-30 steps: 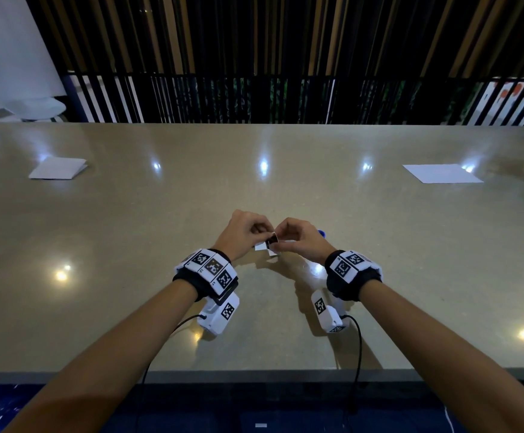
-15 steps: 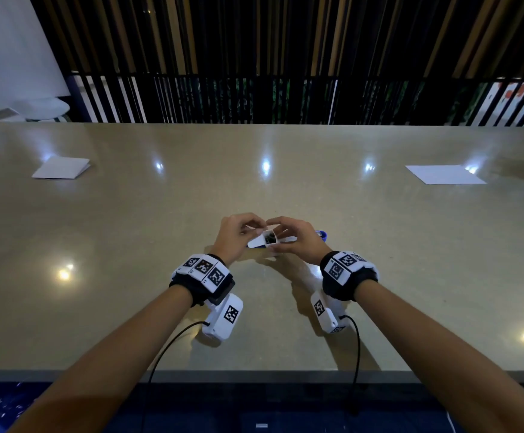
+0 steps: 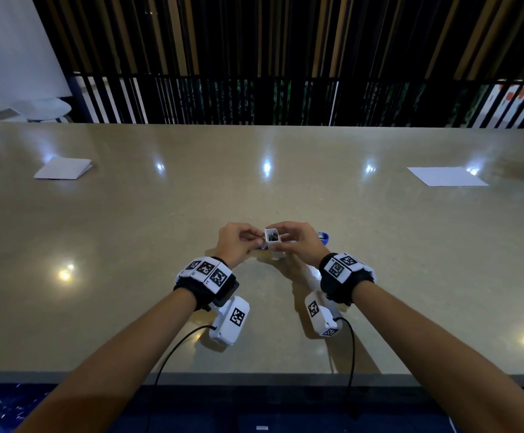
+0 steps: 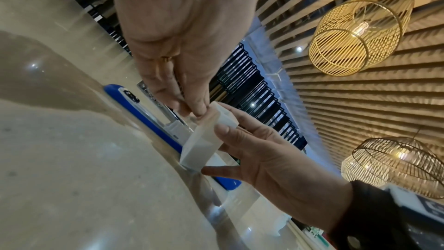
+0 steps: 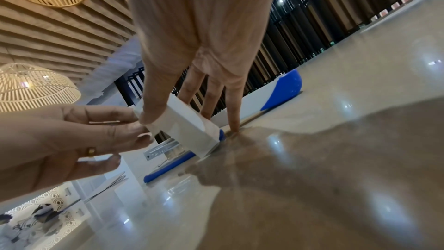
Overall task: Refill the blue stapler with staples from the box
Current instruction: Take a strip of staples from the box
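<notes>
Box: a small white staple box [image 3: 272, 238] is held upright on its lower end on the table [image 3: 129, 245], open end upward (something dark is seen inside).
Right hand: the box is gripped by the right hand [image 3: 299, 245] between thumb and fingers.
Left hand: the box's upper edge is pinched by the left hand [image 3: 235, 246].
Stapler: the blue stapler [image 5: 283, 90] is laid open on the table just behind the box, its metal staple channel [image 5: 161, 150] exposed.
Papers: white sheets [image 3: 446, 175] are seen far right, a folded paper [image 3: 62, 168] far left.
</notes>
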The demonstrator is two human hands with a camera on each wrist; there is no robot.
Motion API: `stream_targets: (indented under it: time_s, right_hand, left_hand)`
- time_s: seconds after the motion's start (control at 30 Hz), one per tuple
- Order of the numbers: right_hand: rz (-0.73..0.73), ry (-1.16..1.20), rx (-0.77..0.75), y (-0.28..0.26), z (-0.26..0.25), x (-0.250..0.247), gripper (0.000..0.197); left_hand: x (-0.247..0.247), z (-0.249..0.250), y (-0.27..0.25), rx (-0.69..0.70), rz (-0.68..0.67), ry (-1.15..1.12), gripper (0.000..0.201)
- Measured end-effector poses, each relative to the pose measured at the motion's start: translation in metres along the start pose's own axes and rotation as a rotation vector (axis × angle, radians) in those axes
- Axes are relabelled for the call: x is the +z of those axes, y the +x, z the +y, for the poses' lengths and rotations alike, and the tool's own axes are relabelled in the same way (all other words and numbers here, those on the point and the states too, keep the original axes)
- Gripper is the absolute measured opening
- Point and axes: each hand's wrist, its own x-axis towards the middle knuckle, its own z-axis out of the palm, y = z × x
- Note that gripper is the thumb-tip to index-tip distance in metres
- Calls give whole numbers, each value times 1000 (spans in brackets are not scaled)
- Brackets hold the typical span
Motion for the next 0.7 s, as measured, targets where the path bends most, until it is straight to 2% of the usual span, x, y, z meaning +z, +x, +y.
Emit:
stream_targets:
  time_s: [0.23, 0.3, 0.37, 0.47, 0.57, 0.7]
  right_hand:
    - [-63, 16, -20, -2, -2, 11, 35]
    - [-85, -59, -24, -3, -5, 11, 33]
    - [-99, -219, -67, -3, -10, 10, 31]
    - [-147, -593, -135, 2, -19, 8, 34]
    - [-224, -988, -106, 7, -31, 7, 36]
    - [-261, -1114, -107, 8, -38, 8, 37]
  left_hand:
    - [7, 0, -3, -295, -32, -143, 19]
    - [7, 0, -5, -381, -53, -213, 16]
    - [8, 2, -9, -414, -115, -292, 9]
    - [10, 5, -11, -505, -103, -484, 18]
    - [14, 4, -10, -633, -126, -569, 23]
    - [17, 2, -9, -661, -139, -632, 23]
